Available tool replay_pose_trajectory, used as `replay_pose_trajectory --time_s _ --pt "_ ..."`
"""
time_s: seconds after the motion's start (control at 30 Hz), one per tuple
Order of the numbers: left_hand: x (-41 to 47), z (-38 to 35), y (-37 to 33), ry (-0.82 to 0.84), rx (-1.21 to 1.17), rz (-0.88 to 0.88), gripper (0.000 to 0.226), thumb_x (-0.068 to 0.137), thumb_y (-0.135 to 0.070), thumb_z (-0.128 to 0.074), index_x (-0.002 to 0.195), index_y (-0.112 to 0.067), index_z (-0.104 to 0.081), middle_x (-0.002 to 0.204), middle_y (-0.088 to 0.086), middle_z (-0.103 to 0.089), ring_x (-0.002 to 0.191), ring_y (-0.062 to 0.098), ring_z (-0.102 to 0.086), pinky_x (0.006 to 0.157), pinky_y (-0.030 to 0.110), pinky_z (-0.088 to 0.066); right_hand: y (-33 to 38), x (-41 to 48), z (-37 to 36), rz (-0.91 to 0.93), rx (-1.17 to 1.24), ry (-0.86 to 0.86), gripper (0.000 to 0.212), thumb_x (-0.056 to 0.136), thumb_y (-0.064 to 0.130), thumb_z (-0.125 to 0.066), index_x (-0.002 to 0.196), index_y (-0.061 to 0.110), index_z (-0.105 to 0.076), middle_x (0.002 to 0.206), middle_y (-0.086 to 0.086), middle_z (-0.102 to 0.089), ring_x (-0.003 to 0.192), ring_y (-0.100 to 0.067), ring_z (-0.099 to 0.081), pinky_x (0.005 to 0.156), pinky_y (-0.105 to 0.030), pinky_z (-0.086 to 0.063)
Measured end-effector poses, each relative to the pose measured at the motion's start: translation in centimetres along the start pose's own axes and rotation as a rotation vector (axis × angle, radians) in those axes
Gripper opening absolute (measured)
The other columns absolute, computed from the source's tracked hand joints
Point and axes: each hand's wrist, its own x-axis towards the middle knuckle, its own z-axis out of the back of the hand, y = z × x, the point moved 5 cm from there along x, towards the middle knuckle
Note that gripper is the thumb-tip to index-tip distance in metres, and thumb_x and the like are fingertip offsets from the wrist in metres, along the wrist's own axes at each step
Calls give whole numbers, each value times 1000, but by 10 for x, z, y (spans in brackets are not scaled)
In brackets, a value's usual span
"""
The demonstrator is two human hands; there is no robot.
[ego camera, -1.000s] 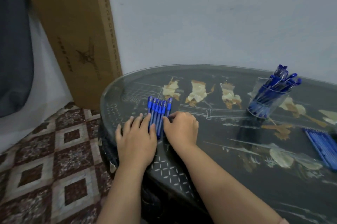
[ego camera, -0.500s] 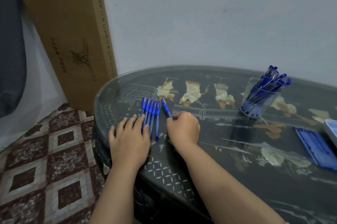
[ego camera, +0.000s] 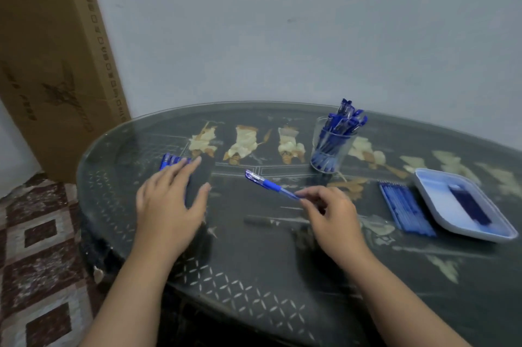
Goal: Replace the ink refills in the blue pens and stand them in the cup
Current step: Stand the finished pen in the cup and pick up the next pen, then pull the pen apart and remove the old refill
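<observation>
Row of pens (ego camera: pixel 171 161) mostly under the blurred left hand (ego camera: pixel 166 205); cardboard box (ego camera: pixel 53 50) partly beyond the frame.

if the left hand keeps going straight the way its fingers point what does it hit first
Most likely the row of blue pens lying right at the fingertips of the left hand. The fingers seem to overlap the pens' near ends, though the hand's height above them is unclear.

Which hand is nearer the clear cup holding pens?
Right. The right hand, pinching a blue pen, is just in front of the cup; the left hand rests far to its left.
</observation>
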Motion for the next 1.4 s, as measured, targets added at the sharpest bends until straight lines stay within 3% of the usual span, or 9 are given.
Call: replay_pose_trajectory --time_s 0.2,0.33,0.43,0.67,0.77,0.83,0.97,1.23,1.4 --pt "-21 -55 -92 284 -155 -344 55 80 -67 -44 131 -49 -50 126 -25 -56 123 5 -47 108 33 -26 -48 -13 60 10 -110 -54 39 85 16 -71 81 52 -57 88 13 -62 88 -12 -52 84 -42 -44" --pt "-35 -85 -128 332 -184 -430 34 83 -44 -68 117 -46 -61 112 -25 -60 114 4 -53 99 29 -31 -73 -20 85 -8 -134 -46 37 87 15 -69 83 50 -58 89 10 -60 92 -15 -51 86 -34 -37" --pt "-40 -97 -142 322 -210 -434 28 82 -25 -75 104 -41 -67 98 -22 -62 98 7 -58 87 29 -34 -87 -24 100 -3 -154 -40 32 88 13 -68 86 45 -62 92 11 -59 95 -12 -46 86 -31 -36" --pt "-47 -122 -172 334 -379 -439 19 85 -26 -65 99 -39 -65 96 -21 -62 93 7 -60 84 45 -50 -100 -32 119 31 -161 -166 19 91 8 -59 94 27 -58 92 17 -52 92 -5 -38 83 -9 -29" --pt "-48 -130 -180 339 -410 -431 18 86 -27 -63 98 -39 -65 96 -20 -62 94 5 -60 85 46 -50 -100 -33 121 71 -177 -198 8 90 28 -56 97 26 -59 93 17 -54 93 -8 -39 83 -9 -28" --pt "-49 -134 -182 347 -412 -431 18 85 -31 -57 99 -38 -64 97 -20 -62 94 4 -60 86 47 -50 -101 -34 118 112 -212 -203 18 88 41 -56 97 29 -65 92 14 -58 92 -12 -41 87 -12 -29" --pt "-50 -134 -182 359 -423 -429 19 87 -32 -56 102 -37 -66 101 -21 -63 98 2 -60 90 46 -48 -105 -32 116 108 -182 -222 18 87 45 -56 96 36 -69 83 11 -56 89 -15 -42 85 -13 -31" --pt "-45 -116 -181 235 -542 -387 24 75 -12 -80 96 -24 -75 94 -12 -65 92 -1 -60 85 9 -42 -97 -19 111 103 -62 -194 17 85 28 -73 98 39 -72 82 14 -54 93 -12 -40 86 -9 -31" --pt "-39 -114 -173 158 -553 -325 21 76 0 -76 90 -16 -75 88 -6 -65 85 1 -58 80 7 -41 -90 -13 96 115 -8 -214 14 85 28 -71 95 38 -72 83 25 -53 95 -4 -39 88 -6 -27"
